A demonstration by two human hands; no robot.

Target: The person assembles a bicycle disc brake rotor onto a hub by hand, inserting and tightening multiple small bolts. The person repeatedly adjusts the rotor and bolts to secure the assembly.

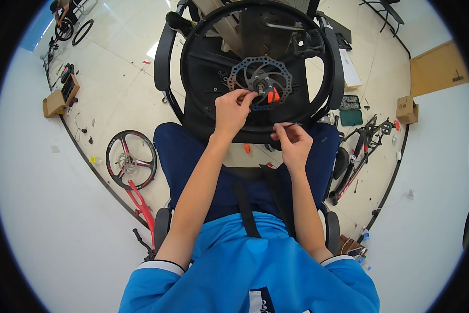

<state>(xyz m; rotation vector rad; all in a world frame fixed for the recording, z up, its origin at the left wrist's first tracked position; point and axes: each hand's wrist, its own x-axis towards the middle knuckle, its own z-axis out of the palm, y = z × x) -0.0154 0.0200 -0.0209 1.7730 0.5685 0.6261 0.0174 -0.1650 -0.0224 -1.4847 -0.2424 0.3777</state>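
while the left hand (230, 110) reaches over the toothed brake disc (284, 78), its thumb and forefinger drawn close together at the hub axle (261, 88), beside an orange piece (273, 95), i cannot tell whether they grip anything small. the right hand (295, 143) is near the rim's lower edge, fingers curled toward the thumb, their hold unclear. the black wheel (328, 68) lies flat on a black chair (162, 62) before the person's knees, a pedal (308, 44) at its upper right.
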